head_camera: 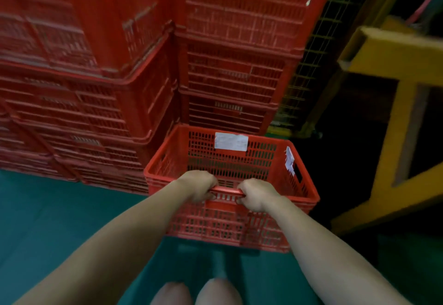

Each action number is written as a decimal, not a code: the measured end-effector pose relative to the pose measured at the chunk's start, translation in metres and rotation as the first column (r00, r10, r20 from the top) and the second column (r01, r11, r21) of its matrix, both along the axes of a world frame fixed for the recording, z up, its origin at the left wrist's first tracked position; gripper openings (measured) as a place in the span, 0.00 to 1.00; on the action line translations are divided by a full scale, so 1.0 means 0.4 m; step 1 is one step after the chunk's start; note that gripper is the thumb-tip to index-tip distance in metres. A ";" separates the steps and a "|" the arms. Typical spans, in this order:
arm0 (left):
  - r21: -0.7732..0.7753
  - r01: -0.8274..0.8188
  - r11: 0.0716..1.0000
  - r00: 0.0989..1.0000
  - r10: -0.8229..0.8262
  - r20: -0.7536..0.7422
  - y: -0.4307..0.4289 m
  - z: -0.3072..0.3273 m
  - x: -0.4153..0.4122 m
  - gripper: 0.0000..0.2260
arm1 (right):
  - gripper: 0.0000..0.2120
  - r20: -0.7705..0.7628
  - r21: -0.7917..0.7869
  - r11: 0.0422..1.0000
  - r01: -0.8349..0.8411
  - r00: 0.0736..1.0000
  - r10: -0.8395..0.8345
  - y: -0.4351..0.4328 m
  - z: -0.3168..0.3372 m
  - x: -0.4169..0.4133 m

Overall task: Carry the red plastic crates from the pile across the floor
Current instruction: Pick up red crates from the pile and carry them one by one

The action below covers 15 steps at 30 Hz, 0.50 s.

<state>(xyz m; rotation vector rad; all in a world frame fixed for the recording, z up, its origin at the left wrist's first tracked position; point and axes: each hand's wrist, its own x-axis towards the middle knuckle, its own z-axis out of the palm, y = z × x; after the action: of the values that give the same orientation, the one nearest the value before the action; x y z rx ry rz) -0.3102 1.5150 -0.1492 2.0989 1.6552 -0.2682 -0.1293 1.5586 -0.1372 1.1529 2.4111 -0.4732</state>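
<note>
Head view, single frame; upper part of the stacks motion-blurred

- Red crate: open-topped, slotted walls, nothing inside. It is directly in front of the person, just ahead of the knees, with its far wall close against the foot of the pile. Cannot tell whether its base rests on the floor or hangs just clear of it
- Left hand: on the middle of the crate's near rim, fingers curled over and under the rim bar, clenched on it
- Right hand: just beside the left on the same rim, a short stretch of bare rim between them, fingers wrapped round the bar in the same grip
- Both forearms are stretched forward and down to the rim
- Pile of red crates: several nested stacks standing on the green floor, filling the far left and centre and rising out of view
- White label is stuck on the crate's far inner wall; a torn paper label is on its right wall beside the handle slot
- Right of the pile is wire mesh, then a yellow frame, dark beneath
</note>
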 end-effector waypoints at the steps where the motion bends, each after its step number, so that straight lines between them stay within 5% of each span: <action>1: 0.017 -0.001 1.000 1.000 0.001 -0.012 0.020 -0.066 -0.006 0.10 | 0.08 0.001 0.017 1.000 -0.003 1.000 0.003 0.022 -0.068 -0.006; 8: 0.132 -0.016 0.991 0.997 0.025 -0.071 0.111 -0.426 -0.051 0.10 | 0.10 -0.021 0.129 0.991 -0.032 0.999 0.035 0.130 -0.439 -0.056; 15: 0.138 -0.023 0.990 0.994 0.037 -0.104 0.163 -0.586 -0.092 0.10 | 0.07 -0.068 0.158 0.987 -0.020 0.997 0.031 0.177 -0.600 -0.092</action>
<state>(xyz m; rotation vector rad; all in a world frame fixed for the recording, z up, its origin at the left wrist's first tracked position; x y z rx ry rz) -0.3468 1.5803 -0.3837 2.1914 1.8125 -0.2688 -0.1660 1.6295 -0.3773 1.1867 2.5594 -0.3243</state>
